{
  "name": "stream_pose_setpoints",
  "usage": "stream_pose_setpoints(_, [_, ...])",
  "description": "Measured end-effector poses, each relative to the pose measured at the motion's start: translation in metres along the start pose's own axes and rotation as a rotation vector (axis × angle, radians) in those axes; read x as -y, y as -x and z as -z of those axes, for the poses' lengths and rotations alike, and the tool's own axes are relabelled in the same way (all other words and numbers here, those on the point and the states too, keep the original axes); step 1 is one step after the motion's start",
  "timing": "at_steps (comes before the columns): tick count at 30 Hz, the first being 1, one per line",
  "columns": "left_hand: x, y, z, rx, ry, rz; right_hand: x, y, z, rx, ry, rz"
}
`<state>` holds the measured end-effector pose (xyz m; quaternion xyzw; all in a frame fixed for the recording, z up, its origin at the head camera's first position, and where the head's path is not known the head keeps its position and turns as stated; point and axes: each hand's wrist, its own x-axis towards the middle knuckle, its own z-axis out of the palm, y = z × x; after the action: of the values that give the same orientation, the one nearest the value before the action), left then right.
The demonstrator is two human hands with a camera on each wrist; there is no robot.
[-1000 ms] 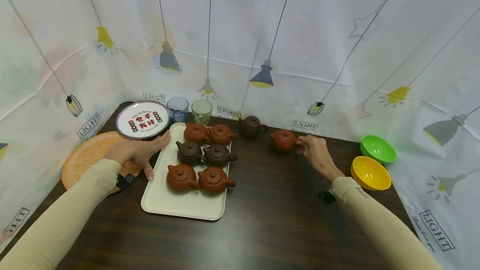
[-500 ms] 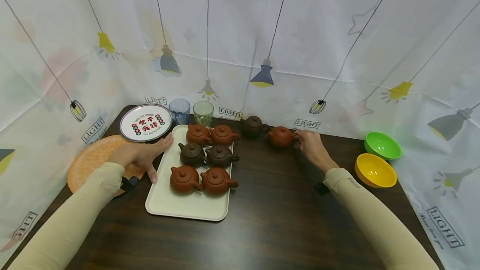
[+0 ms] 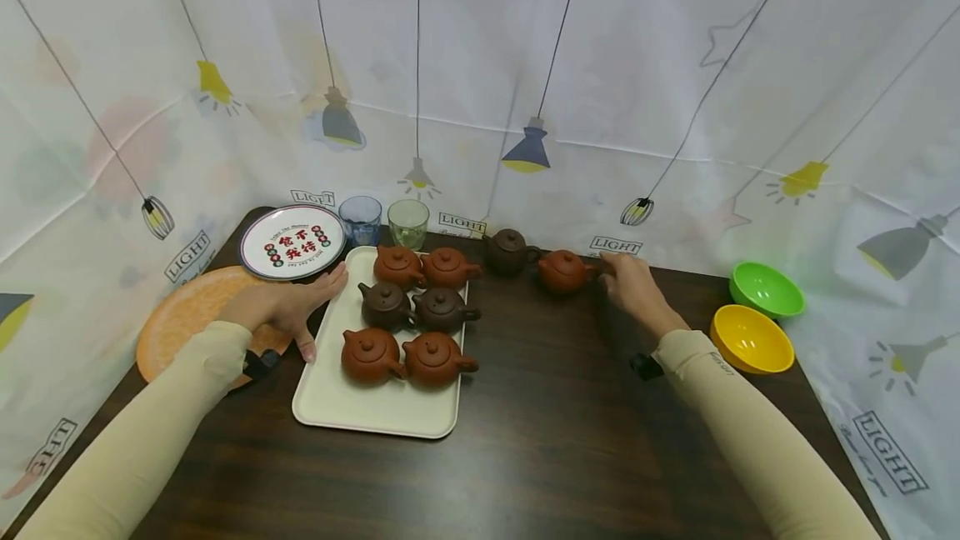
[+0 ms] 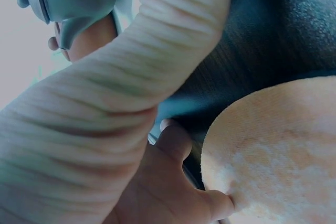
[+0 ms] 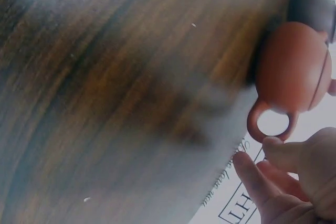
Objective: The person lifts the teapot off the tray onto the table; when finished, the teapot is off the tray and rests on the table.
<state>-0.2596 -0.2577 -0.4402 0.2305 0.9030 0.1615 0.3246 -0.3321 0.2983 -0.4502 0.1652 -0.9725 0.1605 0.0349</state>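
Note:
My right hand (image 3: pixel 632 292) is just right of a red-brown clay teapot (image 3: pixel 562 272) at the table's back edge. In the right wrist view, the thumb tip (image 5: pixel 273 144) meets the end of the teapot's handle (image 5: pixel 252 122), while the other fingers are apart from it. A dark brown teapot (image 3: pixel 507 252) stands close to its left. My left hand (image 3: pixel 283 307) spreads its fingers along the left edge of a cream tray (image 3: pixel 367 413). Several teapots stand on that tray in rows of two: red-brown at back and front, dark brown (image 3: pixel 440 311) between them.
An orange round mat (image 3: pixel 180 315) lies under my left forearm. Behind it are a white plate (image 3: pixel 262 244) with red characters, a blue glass (image 3: pixel 361 222) and a green glass (image 3: pixel 408 225). A green bowl (image 3: pixel 767 290) and a yellow bowl (image 3: pixel 752 340) stand at the right edge.
The red-brown teapot has moved left, close to the dark one, with my right hand on its handle. Since then the right fingers have loosened from the handle. My left hand stays at the tray.

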Motion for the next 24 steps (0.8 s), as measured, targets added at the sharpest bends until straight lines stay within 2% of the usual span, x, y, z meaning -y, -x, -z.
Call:
stream_pose_setpoints(7, [0.001, 0.000, 0.000, 0.002, -0.001, 0.006, 0.001, 0.004, 0.001, 0.005, -0.002, 0.041])
stream_pose_setpoints(12, [0.002, -0.003, 0.001, -0.001, -0.021, -0.006, 0.002, 0.006, 0.005, -0.002, 0.013, 0.030])
stream_pose_setpoints(15, [0.002, -0.005, 0.002, 0.000, -0.019, -0.004, 0.005, 0.007, 0.011, -0.042, 0.006, 0.034])
stream_pose_setpoints(18, [0.003, -0.005, 0.001, 0.005, -0.014, -0.002, 0.015, 0.008, 0.022, -0.165, -0.071, 0.044])
stream_pose_setpoints(21, [0.002, -0.003, 0.001, 0.004, -0.013, -0.002, 0.033, 0.010, 0.036, -0.285, -0.205, 0.061])
stream_pose_setpoints(22, [0.001, -0.003, 0.001, 0.004, -0.014, -0.001, 0.041, 0.011, 0.040, -0.290, -0.249, 0.069])
stream_pose_setpoints(24, [0.001, -0.001, 0.000, 0.005, -0.014, 0.000, 0.058, 0.014, 0.047, -0.242, -0.331, 0.093])
